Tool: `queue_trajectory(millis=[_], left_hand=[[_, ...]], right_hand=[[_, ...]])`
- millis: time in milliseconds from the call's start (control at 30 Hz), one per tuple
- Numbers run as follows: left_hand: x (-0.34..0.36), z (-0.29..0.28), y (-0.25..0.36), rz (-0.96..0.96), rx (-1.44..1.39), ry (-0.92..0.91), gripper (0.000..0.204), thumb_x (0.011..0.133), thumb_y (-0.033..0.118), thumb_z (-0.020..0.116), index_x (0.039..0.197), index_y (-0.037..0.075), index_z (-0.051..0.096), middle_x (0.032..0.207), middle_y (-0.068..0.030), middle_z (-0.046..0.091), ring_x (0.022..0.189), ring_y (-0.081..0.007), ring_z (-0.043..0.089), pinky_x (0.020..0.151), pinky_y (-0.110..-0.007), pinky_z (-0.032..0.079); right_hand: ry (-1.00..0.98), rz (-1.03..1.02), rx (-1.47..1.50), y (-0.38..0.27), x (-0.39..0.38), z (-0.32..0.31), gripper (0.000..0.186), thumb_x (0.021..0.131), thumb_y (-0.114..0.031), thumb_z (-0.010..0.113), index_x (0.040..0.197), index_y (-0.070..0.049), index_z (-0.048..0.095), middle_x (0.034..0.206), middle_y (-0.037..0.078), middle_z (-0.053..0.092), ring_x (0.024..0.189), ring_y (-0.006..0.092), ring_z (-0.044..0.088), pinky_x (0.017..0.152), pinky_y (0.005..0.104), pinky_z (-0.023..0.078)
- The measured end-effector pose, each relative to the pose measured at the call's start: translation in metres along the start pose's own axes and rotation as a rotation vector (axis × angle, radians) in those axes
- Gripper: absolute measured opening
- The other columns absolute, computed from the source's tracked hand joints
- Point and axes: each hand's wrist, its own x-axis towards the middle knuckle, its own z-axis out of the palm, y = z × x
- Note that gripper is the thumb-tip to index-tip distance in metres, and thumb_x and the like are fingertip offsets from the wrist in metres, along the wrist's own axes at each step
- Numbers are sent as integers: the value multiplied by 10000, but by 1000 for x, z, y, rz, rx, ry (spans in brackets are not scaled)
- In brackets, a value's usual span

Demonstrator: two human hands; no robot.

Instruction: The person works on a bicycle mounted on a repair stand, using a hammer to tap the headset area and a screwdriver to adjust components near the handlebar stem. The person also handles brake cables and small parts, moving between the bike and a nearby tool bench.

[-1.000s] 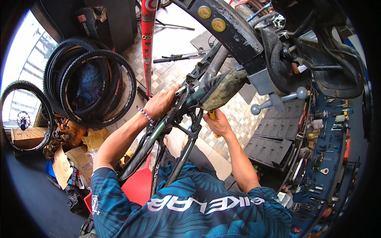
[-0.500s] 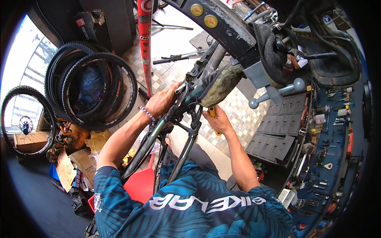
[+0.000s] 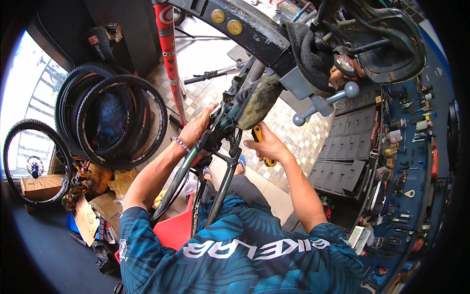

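Note:
A dark green and black bicycle frame (image 3: 226, 192) hangs in front of me, tilted, with its rear stays pointing toward my body. My left hand (image 3: 197, 126) is closed around its left side, near the middle joint, partly hiding what the fingers press on. To the right of the frame, my right hand (image 3: 270, 143) grips a yellow-and-black handled tool (image 3: 269, 161), thumb sticking out toward the frame. The tool's upper end sits just below a worn, fuzzy cloth pad (image 3: 261, 102) wrapped on the frame. Whether it touches the frame, I cannot tell.
A grey stand clamp (image 3: 297, 87) with a ball-ended handle and a dark towel (image 3: 304, 59) stand beyond the pad. A red tube (image 3: 169, 63) rises at the left, near stacked tyres (image 3: 87, 100). Drawers (image 3: 350, 139) and a tool board (image 3: 409, 171) line the right.
My view has shifted a little. The right hand has turned and moved slightly away from the frame, with its thumb now extended and more of the tool showing. The left hand keeps its place.

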Motion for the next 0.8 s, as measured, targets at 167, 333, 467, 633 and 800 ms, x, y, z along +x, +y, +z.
queue_trajectory(millis=[167,333,467,633,800], left_hand=[[-1,-1,-5,-66,-14,-70,632,1013,144,554,1602,35,351,1565,-270,500,1421,-406,532,1154,-457,463],[-1,3,-12,1,-61,9,752,941,229,685,1599,56,366,1433,-278,605,1301,-423,637,1090,-438,501],[3,3,-15,-45,-74,-29,755,947,235,703,1599,49,369,1450,-286,584,1314,-415,625,1112,-435,482],[0,4,-19,-135,-66,-60,781,936,250,724,1591,19,367,1492,-271,561,1390,-401,571,1150,-423,452],[-1,11,-30,-125,-52,-51,801,919,236,743,1593,25,367,1497,-272,557,1412,-394,554,1169,-415,435]], right_hand=[[108,-102,-783,-4,-4,-10,327,920,-106,682,1170,42,532,1023,297,716,1028,473,711,836,570,571],[357,-683,-1115,16,24,-29,184,951,-92,582,1124,-115,639,922,83,689,934,297,713,950,441,539],[442,-1008,-1029,28,65,-33,248,841,-93,691,1071,-179,664,922,37,657,964,254,673,975,410,494],[237,-722,-442,53,76,-10,299,782,-86,752,1052,-124,628,921,99,698,921,352,693,875,457,531],[295,-621,-136,67,72,10,273,817,-137,786,1009,-79,601,839,117,685,809,332,698,736,430,554]])
